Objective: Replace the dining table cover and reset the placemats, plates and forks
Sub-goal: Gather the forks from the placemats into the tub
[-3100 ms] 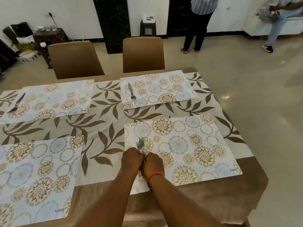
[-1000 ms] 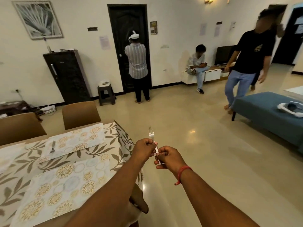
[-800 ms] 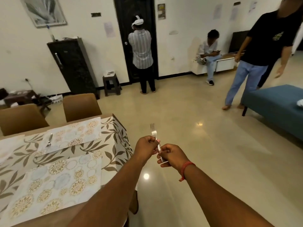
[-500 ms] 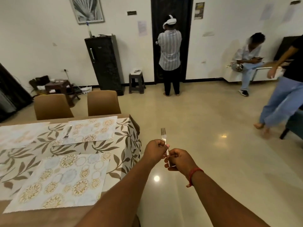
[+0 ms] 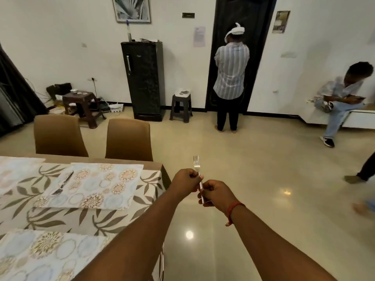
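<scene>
Both hands up in the air, out past the right edge of the table, over the shiny floor (image 5: 253, 199). Left hand (image 5: 185, 180) curled round a fork (image 5: 196, 166), pinching the neck just under the prongs. Right hand (image 5: 216, 192) curled round the handle of the same fork, lower down and nearer. Fork standing almost upright, prongs pointing up. A red thread (image 5: 233, 208) tied on the right wrist.

To the left, the table cover (image 5: 67, 219), pale with brown leaves, spread over the table. On it, a near placemat (image 5: 46, 254) with gold and blue circles. Farther off, a far placemat (image 5: 101, 185) with a second fork (image 5: 63, 183) lying flat on its left part. Part of one more placemat (image 5: 14, 171) at the far left edge.

Behind the table, two brown chairs (image 5: 128, 139) side by side. Far back by the wall, a black fridge (image 5: 144, 81), a small stool (image 5: 181, 106) just beside it and a dark door (image 5: 259, 37). A person in a striped shirt (image 5: 231, 72) standing at the door, back turned. At far right, another person sitting (image 5: 341, 98) on a low white bench.
</scene>
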